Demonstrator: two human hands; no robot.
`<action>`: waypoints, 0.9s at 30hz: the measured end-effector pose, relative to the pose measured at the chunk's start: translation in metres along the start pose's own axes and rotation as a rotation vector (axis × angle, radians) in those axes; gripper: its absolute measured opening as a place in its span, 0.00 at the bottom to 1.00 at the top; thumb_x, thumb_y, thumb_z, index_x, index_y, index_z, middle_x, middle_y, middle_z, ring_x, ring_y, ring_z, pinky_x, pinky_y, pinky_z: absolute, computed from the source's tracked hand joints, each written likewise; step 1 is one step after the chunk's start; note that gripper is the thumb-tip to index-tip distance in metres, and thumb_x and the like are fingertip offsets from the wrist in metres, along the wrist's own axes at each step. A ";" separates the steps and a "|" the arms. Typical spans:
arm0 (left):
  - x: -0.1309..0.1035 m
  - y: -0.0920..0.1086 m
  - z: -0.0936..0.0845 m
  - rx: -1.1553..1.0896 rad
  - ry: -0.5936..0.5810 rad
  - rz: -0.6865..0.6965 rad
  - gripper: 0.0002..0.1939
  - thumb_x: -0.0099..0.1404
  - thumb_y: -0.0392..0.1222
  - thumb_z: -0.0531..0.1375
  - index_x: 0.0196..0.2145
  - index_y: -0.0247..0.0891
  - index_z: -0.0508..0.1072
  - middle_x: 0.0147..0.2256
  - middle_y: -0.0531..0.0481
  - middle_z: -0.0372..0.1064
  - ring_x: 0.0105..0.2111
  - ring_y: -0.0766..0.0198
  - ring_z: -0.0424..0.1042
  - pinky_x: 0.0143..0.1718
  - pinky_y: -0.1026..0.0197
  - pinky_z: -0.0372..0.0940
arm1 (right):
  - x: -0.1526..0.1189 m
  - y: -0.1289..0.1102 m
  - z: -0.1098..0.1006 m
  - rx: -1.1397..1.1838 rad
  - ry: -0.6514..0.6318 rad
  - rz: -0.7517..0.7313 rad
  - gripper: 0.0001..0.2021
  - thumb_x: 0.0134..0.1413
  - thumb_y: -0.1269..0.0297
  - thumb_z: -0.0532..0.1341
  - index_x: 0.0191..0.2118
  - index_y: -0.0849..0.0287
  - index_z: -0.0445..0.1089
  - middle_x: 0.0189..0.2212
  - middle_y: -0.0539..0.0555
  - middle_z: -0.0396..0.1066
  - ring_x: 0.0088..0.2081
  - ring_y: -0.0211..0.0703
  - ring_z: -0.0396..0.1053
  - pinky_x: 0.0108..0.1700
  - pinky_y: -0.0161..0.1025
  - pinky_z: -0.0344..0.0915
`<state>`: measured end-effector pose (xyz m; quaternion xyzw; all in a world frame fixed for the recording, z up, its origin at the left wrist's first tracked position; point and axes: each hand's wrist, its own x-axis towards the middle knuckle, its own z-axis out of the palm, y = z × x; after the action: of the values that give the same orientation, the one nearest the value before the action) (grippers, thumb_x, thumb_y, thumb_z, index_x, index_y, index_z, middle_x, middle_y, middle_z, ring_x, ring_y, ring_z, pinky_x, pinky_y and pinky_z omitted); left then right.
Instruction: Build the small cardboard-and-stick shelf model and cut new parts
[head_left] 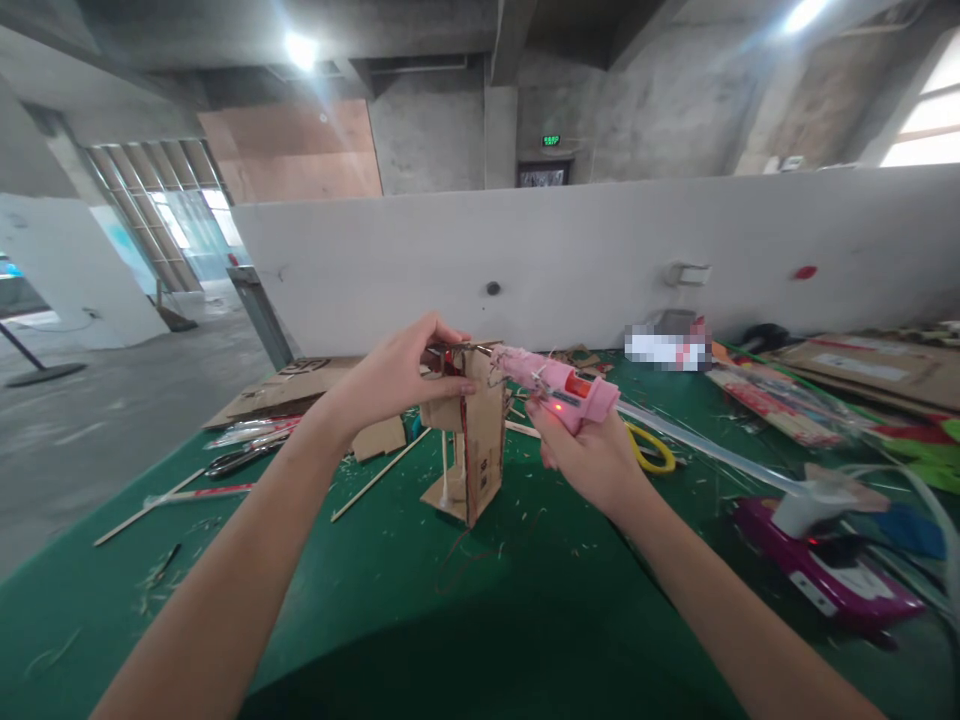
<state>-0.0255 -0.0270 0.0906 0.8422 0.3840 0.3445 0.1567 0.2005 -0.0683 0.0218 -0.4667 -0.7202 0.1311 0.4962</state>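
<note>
A tall cardboard structure (484, 440) stands upright on the green table, with thin sticks and a small cardboard base at its left side. My left hand (409, 375) grips its upper left part, thumb in front and fingers over the top. My right hand (589, 450) is wrapped round a pink glue gun (559, 388), whose small light glows orange. The gun points left, and its nozzle is at the top edge of the cardboard; whether they touch is unclear. A long clear glue stick (697, 440) extends from the back of the gun. A thin wire loop hangs below the structure.
Scissors (236, 460), loose sticks (379, 475) and scraps lie left on the green table (360, 600). At right are a yellow tape ring (651, 450), a purple power strip (825, 575) with cables, and packaged sticks (780, 405). A white partition (420, 260) stands behind.
</note>
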 end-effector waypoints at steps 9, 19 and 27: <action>0.000 -0.002 0.000 -0.038 -0.010 -0.027 0.21 0.54 0.50 0.66 0.40 0.41 0.61 0.56 0.42 0.64 0.43 0.57 0.71 0.42 0.51 0.68 | 0.002 0.005 -0.002 -0.024 -0.002 0.043 0.13 0.57 0.56 0.54 0.26 0.54 0.67 0.13 0.46 0.62 0.19 0.39 0.63 0.25 0.36 0.58; 0.001 -0.004 0.000 -0.053 -0.016 -0.023 0.22 0.54 0.50 0.66 0.40 0.41 0.61 0.57 0.41 0.64 0.43 0.56 0.72 0.43 0.50 0.68 | -0.002 -0.001 0.001 -0.023 -0.017 -0.003 0.16 0.58 0.55 0.53 0.21 0.54 0.63 0.13 0.48 0.62 0.21 0.42 0.65 0.28 0.38 0.61; 0.002 -0.005 0.001 -0.054 -0.023 -0.013 0.22 0.54 0.50 0.67 0.39 0.40 0.60 0.56 0.40 0.65 0.44 0.55 0.72 0.43 0.50 0.68 | -0.002 0.003 0.001 0.012 -0.023 0.032 0.19 0.58 0.56 0.54 0.18 0.55 0.61 0.11 0.46 0.62 0.16 0.36 0.62 0.23 0.34 0.59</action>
<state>-0.0268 -0.0227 0.0886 0.8390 0.3781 0.3441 0.1861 0.2013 -0.0682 0.0180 -0.4738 -0.7174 0.1485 0.4886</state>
